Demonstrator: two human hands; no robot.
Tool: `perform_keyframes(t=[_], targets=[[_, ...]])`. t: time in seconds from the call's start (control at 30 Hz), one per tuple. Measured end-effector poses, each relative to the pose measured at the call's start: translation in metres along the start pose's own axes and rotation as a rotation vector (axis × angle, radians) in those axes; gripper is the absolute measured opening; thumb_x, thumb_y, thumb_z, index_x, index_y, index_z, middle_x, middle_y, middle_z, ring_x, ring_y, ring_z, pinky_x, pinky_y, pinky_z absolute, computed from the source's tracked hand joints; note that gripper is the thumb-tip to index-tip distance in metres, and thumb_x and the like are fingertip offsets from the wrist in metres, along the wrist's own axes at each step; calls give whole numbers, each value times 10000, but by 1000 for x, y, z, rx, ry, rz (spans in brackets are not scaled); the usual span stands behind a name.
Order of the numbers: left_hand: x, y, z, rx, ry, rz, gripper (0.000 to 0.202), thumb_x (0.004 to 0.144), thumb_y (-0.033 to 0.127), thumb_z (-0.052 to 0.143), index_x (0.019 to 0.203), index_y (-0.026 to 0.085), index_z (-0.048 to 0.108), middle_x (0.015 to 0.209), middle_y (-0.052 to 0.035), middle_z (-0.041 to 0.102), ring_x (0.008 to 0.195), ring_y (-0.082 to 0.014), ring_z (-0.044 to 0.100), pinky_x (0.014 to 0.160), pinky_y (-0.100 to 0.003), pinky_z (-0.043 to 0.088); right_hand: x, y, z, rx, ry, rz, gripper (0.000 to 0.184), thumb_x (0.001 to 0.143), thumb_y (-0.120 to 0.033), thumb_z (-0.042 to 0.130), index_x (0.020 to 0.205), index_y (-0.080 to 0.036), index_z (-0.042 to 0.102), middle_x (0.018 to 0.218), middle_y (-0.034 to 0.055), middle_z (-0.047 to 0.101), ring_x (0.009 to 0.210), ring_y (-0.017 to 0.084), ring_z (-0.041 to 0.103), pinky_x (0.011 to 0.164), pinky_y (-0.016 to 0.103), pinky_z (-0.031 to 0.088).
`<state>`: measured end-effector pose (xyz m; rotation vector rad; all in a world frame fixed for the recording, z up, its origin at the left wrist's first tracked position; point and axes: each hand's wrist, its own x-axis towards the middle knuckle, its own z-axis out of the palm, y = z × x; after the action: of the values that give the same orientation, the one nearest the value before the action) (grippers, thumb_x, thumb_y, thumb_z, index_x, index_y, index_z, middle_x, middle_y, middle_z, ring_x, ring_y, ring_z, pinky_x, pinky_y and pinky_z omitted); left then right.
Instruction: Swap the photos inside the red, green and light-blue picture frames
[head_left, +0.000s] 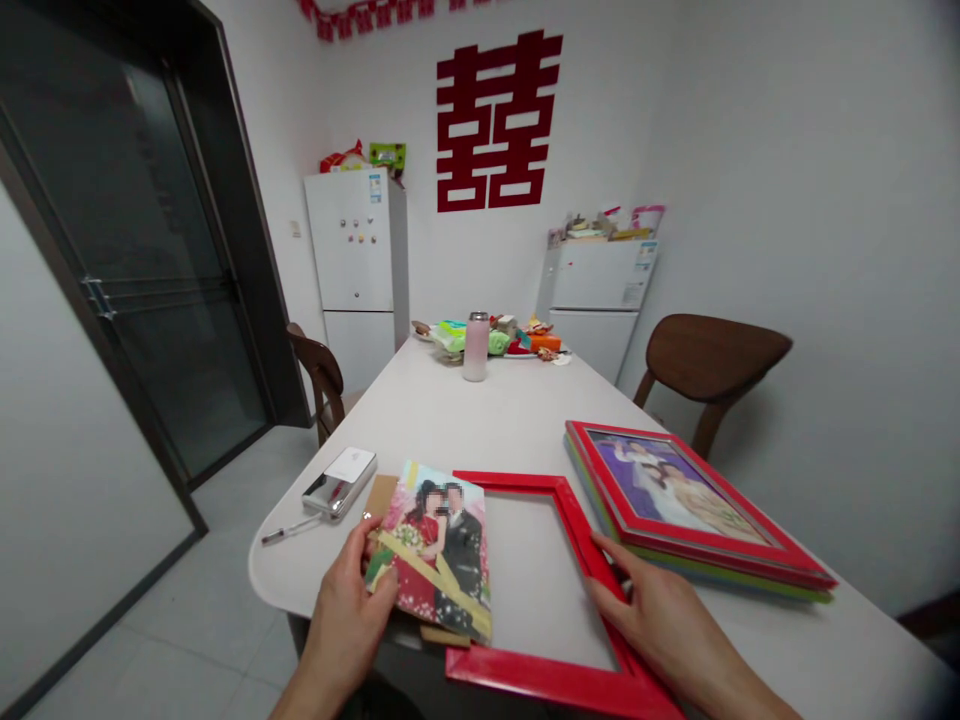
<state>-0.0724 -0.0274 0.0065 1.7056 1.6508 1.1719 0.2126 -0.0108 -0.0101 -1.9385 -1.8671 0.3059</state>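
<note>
Between the thumb and fingers of my left hand (351, 590) is a photo print (461, 560) of a couple, with a pale yellow band across it. A brown board (381, 497) shows partly behind the print. My right hand (652, 605) grips the right side of a red picture frame (566, 520), its thumb and fingers closed on the bar. The frame's middle is bare, and the tabletop shows through it. The print covers the frame's left side. To the right lies a stack of picture frames (705, 560), the top one red with a photo in it.
On the white table (517, 415), a silver handheld device with a cable (341, 485) lies at left. A pink bottle (475, 348) stands near the far end, before a heap of packets (525, 338). Brown chairs (712, 355) flank the table.
</note>
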Motion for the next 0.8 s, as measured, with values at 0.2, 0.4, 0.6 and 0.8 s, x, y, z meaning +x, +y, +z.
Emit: perform_keyframes(t=[0.2,0.4,0.6,0.8], targets=[[-4,-9,5,284,-89,56,416,736,231,409,1148,179,382,1068,-68,539,957,-219,519,804,-340,399,2,5,9,-156,-16,-61,443,720,-290,382,1102,-107,513,985,122,600,856,232,562,761,312,401],[-4,-10,5,507,-109,110,389,735,241,428,1116,164,434,1013,-89,559,932,-234,510,802,-362,382,0,3,9,-225,-49,-56,432,740,-308,363,1093,-108,513,962,128,575,818,230,562,720,322,418],[-5,-5,1,538,-76,163,361,734,246,445,1085,159,464,957,-85,569,880,-232,517,751,-358,408,-4,-19,1,-81,71,-130,370,723,-327,397,994,-145,572,995,124,550,895,245,519,758,356,411],[-7,7,12,492,-78,320,427,706,229,475,1122,138,440,1115,-112,509,1038,-253,439,881,-417,353,5,-60,26,750,-260,55,556,730,-348,412,1207,-71,341,729,50,592,545,135,536,480,252,428]])
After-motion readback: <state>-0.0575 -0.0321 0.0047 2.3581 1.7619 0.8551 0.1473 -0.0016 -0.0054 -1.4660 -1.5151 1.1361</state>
